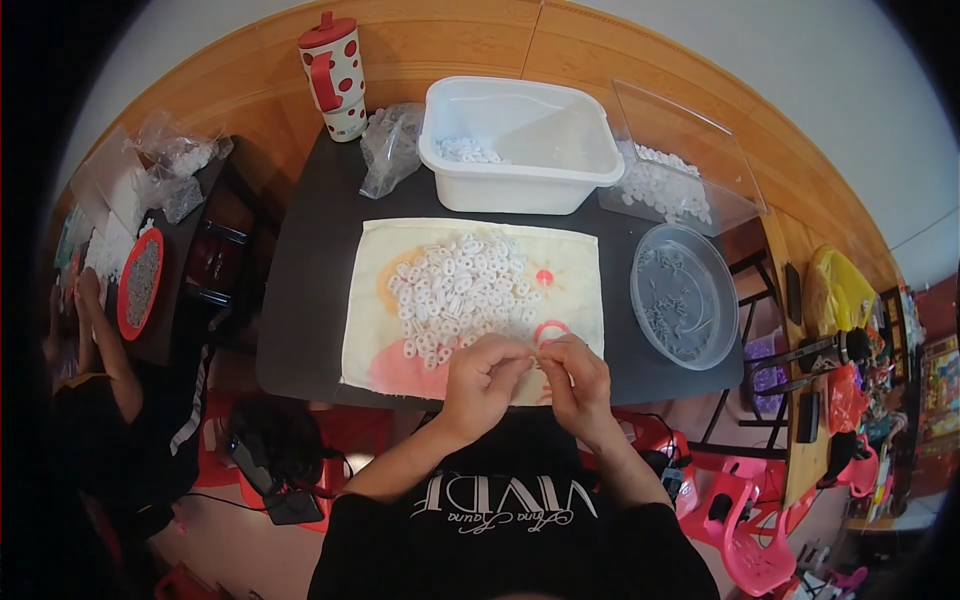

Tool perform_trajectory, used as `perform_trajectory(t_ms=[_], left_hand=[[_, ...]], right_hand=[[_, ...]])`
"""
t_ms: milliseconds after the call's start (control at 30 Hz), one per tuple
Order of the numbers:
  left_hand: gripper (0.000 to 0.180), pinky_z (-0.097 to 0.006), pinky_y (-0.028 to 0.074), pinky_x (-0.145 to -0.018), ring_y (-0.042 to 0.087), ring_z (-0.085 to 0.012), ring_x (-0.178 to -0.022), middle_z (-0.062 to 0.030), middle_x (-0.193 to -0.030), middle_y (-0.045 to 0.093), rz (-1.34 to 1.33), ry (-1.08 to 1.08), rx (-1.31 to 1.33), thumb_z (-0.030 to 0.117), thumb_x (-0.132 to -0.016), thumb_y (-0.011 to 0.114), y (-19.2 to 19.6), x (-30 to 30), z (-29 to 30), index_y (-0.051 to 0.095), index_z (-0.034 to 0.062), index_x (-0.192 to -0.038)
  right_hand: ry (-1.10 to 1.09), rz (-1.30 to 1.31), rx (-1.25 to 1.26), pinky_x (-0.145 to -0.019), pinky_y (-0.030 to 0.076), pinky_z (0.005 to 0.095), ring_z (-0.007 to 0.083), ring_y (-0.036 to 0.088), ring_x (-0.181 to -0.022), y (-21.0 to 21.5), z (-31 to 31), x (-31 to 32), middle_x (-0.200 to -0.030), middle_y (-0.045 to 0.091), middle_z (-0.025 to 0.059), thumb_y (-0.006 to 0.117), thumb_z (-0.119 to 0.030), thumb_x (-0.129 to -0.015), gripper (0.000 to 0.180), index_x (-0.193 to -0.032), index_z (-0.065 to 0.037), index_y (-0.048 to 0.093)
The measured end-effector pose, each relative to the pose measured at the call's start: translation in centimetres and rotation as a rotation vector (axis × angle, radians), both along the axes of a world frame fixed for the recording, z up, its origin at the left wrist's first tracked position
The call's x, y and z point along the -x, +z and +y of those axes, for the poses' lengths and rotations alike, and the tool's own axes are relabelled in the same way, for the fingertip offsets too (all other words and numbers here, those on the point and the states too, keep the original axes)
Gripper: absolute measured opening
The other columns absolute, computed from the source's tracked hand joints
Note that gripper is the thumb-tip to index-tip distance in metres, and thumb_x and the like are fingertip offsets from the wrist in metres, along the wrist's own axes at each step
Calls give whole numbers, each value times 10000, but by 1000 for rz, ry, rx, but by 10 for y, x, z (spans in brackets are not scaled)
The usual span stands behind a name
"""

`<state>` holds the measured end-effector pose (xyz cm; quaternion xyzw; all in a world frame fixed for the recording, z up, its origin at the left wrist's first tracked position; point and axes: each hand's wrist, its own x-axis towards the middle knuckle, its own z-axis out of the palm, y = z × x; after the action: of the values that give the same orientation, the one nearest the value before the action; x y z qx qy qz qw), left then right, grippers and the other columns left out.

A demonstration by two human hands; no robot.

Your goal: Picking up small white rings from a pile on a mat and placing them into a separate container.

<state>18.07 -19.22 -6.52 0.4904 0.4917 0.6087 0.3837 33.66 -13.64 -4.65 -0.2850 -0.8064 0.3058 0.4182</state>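
My left hand (487, 385) and my right hand (577, 383) meet above the front edge of a pale yellow cloth (375, 260). Thumbs and fingers of both are pinched together, fingertips close to touching. Whatever sits between them is too small to make out. Just beyond my left hand spreads a heap of small white ring-shaped plastic pieces (460, 290). To the right stands a round clear tub (732, 310) with small dark screw-like parts (675, 305) scattered inside.
Behind the cloth is a white plastic basin (520, 190) with some pale pieces. Right of it, a clear box (740, 200) holds white round pieces (665, 185). A clear plastic bag (392, 150) and a spotted tumbler (345, 90) stand back left. Another person works at a table farther left, beside a red tray (128, 300).
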Motion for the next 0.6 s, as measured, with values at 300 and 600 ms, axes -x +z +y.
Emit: perform_trajectory(t_ms=[300, 600], left_hand=[[87, -227, 453, -602, 573, -77, -691, -43, -847, 628, -90, -50, 35, -75, -899, 655, 5, 4, 0, 685, -32, -968], [107, -234, 460, -579, 606, -100, -664, -61, -850, 630, -50, -68, 49, -82, -900, 638, -1, 8, 3, 689, -31, -979]], right_hand=[[-11, 40, 124, -688, 496, 274, 198, 654, -760, 8, 6, -2, -855, 665, 124, 600, 113, -882, 155, -1001, 41, 667], [51, 18, 151, -737, 501, 268, 188, 656, -821, 12, 17, -3, -910, 675, 125, 631, 132, -848, 190, -1001, 27, 670]])
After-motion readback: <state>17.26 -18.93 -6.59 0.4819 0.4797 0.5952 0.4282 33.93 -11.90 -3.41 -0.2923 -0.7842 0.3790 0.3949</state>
